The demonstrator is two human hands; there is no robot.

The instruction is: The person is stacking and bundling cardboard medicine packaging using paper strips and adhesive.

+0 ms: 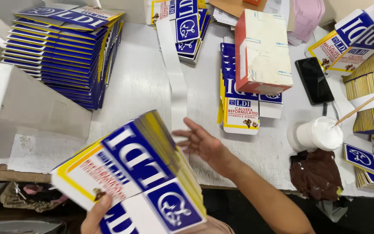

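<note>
The thick bundle of flat blue, yellow and white cartons [139, 173] sat low in the view, tilted over the near edge of the white table [139, 82], pinched at its lower corner by the left hand [95, 216], whose thumb lay on the top sheet. With so little of the bundle gripped, the glossy sheets looked liable to fan out and slide apart. The right hand [202, 145] hovered just beside it, fingers spread wide and holding nothing, and a careless sweep might have knocked the white cup [319, 134] nearby.

Glossy printed card cartons [139, 173] (flat), matt scuffed white tabletop [139, 82], approx.
</note>
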